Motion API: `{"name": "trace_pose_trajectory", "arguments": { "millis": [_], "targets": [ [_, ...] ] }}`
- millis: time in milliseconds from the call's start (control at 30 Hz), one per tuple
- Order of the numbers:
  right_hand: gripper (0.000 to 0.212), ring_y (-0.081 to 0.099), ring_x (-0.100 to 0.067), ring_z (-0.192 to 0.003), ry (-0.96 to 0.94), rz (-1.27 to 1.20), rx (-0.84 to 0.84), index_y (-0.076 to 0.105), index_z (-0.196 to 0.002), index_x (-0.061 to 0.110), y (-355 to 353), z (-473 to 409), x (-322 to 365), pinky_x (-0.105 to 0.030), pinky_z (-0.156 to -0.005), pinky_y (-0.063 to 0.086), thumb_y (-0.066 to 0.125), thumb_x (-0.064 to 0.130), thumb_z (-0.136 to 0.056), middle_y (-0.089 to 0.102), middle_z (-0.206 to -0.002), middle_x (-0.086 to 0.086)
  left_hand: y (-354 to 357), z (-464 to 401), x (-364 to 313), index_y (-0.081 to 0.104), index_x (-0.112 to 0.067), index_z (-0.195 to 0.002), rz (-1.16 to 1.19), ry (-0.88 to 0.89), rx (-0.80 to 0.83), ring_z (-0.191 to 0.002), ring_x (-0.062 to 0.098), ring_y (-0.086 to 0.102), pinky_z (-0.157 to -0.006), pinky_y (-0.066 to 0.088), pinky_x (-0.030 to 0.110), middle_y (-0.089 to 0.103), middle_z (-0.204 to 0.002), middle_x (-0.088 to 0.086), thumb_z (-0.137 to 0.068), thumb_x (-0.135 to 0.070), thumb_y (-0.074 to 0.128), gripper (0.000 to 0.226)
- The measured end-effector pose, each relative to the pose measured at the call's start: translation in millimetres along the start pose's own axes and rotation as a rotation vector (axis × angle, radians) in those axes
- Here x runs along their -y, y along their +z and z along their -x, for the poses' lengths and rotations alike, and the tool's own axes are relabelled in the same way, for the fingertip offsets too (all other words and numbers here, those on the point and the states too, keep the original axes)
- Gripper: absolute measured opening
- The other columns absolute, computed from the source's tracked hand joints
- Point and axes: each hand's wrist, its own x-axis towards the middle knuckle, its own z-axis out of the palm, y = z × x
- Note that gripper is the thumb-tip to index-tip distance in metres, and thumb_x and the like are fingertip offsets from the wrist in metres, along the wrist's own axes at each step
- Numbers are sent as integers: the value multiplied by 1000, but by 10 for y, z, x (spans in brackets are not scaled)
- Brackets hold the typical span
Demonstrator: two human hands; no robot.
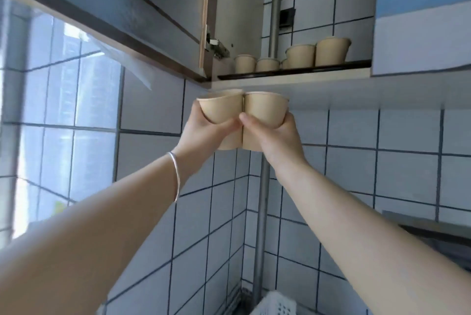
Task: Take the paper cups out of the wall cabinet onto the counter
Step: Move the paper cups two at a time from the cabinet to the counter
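Both my arms reach up toward the open wall cabinet (290, 79). My left hand (204, 133) grips a tan paper cup (220, 108), and my right hand (272, 136) grips a second tan paper cup (266, 108). The two cups touch side by side, just below the cabinet's bottom edge. Inside the cabinet several more tan paper cups stand on the dark shelf: a small one (245, 63) at the left, another (268, 64) beside it, a taller one (300, 56) and the tallest (332, 51) at the right.
The cabinet door (122, 14) swings open to the left, with its hinge (218, 47) near the cups. A metal pipe (261, 225) runs down the tiled corner. A window (63, 111) is at the left. A white basket (275, 304) sits at the bottom.
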Motion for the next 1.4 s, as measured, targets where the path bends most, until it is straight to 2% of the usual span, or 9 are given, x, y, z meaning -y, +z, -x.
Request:
{"name": "trace_pose_trajectory", "arguments": {
  "millis": [300,433,633,700,800,867,967,1233,1400],
  "targets": [
    [57,55,0,-81,225,-160,149,45,-120,19,443,1231,-411,-9,-59,43,76,33,-74,57,-94,11,-742,1290,237,49,-13,-118,-72,-132,-123,-85,11,62,-64,53,22,63,-100,2,-50,-32,73,75],
    [52,55,0,-77,384,-267,228,46,-119,19,821,1833,-512,-2,-47,41,73,30,-76,57,-92,10,-1321,1879,313,49,-3,-121,-72,-231,-208,-87,19,62,-64,53,25,62,-99,11,-54,-30,72,76],
    [50,60,-8,-81,483,-306,425,46,-112,25,1515,2924,-514,-19,-63,48,77,22,-72,60,-93,9,-2343,2940,228,50,-2,-118,-135,-323,-456,-72,17,60,-58,49,31,60,-84,6,-52,-25,72,74],
    [52,61,-10,-79,522,-323,484,47,-112,22,1770,3333,-454,-22,-65,50,79,17,-70,62,-92,7,-2683,3330,100,50,1,-115,-158,-338,-538,-65,10,61,-54,50,25,61,-82,5,-55,-15,73,66],
    [47,59,-11,-72,586,-377,561,50,-106,17,2152,3969,-303,-26,-61,51,78,8,-70,62,-86,4,-3209,3968,-150,59,-16,-95,-222,-340,-628,-63,3,60,-55,51,22,66,-72,-7,-61,-10,70,36],
    [41,58,-12,-69,607,-389,619,52,-100,18,2395,4411,-196,-27,-59,51,77,5,-71,63,-86,0,-3542,4419,-356,58,-17,-100,-276,-366,-689,-69,9,57,-58,51,24,64,-77,-2,-60,-9,71,43],
    [51,59,-17,-77,669,-403,754,51,-113,12,2712,5130,14,-37,-70,52,78,6,-70,63,-93,-4,-3973,5084,-687,48,-8,-122,-348,-427,-832,-80,16,58,-63,53,26,62,-95,8,-57,-12,79,72],
    [58,59,-20,-88,722,-478,1198,48,-114,13,3413,6846,832,-33,-69,51,82,14,-67,62,-102,-7,-4822,6669,-1650,45,-7,-119,-483,-467,-1233,-75,6,61,-60,51,18,61,-92,6,-68,2,78,61],
    [57,59,-19,-83,700,-530,1465,44,-113,19,3778,7689,1529,-33,-65,53,78,23,-67,58,-93,1,-5181,7475,-2293,53,-13,-114,-659,-481,-1495,-79,15,60,-62,49,20,65,-89,-1,-50,-28,79,71]
  ]
}}
